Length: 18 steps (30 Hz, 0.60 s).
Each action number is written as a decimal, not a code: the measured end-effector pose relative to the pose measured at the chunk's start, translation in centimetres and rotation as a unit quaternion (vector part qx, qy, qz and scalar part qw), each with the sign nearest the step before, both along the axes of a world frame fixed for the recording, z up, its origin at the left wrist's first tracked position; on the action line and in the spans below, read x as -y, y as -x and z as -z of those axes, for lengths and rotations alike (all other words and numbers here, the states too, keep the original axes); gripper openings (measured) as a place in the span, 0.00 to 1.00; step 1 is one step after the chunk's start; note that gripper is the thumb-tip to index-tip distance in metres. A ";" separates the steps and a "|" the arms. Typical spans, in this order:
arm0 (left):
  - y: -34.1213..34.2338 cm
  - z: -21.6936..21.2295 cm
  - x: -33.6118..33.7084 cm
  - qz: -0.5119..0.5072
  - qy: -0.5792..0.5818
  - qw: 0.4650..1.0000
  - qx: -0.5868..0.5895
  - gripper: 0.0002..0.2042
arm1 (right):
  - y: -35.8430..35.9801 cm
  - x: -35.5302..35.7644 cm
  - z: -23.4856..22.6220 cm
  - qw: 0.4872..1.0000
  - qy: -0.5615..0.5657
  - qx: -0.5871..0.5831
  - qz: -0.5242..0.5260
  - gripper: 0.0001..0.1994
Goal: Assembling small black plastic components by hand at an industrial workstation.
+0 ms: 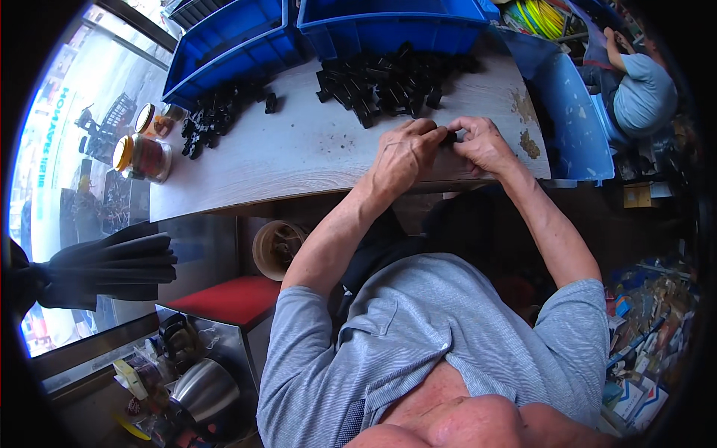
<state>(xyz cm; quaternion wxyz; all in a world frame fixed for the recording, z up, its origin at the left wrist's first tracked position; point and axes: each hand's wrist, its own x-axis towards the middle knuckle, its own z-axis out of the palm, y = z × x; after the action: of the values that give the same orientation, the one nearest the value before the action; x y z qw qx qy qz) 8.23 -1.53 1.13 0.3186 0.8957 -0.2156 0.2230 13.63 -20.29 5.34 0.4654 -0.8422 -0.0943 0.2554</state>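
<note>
My left hand (407, 151) and my right hand (482, 146) meet over the near edge of the table (299, 142). Pinched between their fingertips is a small black part (449, 137), mostly covered by the fingers. Its exact kind cannot be made out. Just beyond my hands lies a large heap of black plastic parts (388, 84). A smaller pile of similar black parts (205, 127) spreads at the table's left, and a single black piece (270, 103) lies apart from it.
Two blue bins (396, 33) (231, 60) stand along the far side. Lidded jars (153, 160) sit at the left edge. A large blue tub (575, 112) stands right of the table, near a seated person (646, 89). A round bin (275, 250) is below the table.
</note>
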 end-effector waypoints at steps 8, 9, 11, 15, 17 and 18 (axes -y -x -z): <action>1.2 -0.2 -0.3 -0.007 -0.095 0.995 0.025 0.19 | 0.1 -0.2 -0.5 1.000 0.027 0.010 -0.006 0.16; 1.5 -0.1 -0.2 -0.022 -0.119 0.992 0.027 0.20 | 0.1 -0.2 -0.5 0.999 0.032 0.007 0.001 0.16; 1.7 -0.1 -0.1 -0.032 -0.122 0.992 -0.017 0.21 | -0.4 0.0 0.2 1.000 0.015 0.008 -0.012 0.16; 1.4 0.6 -0.7 -0.047 -0.096 0.994 0.003 0.22 | -0.3 0.2 0.7 1.000 0.011 0.015 -0.002 0.15; 1.1 0.8 -2.4 -0.110 0.068 0.988 0.086 0.23 | -0.4 0.6 0.6 1.000 0.009 0.024 0.017 0.15; 0.6 0.6 -4.8 -0.172 0.065 0.975 0.121 0.23 | -0.4 0.6 0.4 0.999 -0.017 0.009 0.040 0.15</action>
<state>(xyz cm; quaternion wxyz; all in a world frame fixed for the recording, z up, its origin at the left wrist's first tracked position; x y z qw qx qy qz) 7.60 3.24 0.52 0.3042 0.8633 -0.0804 0.3946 14.04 -20.93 4.97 0.4885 -0.8396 -0.0691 0.2275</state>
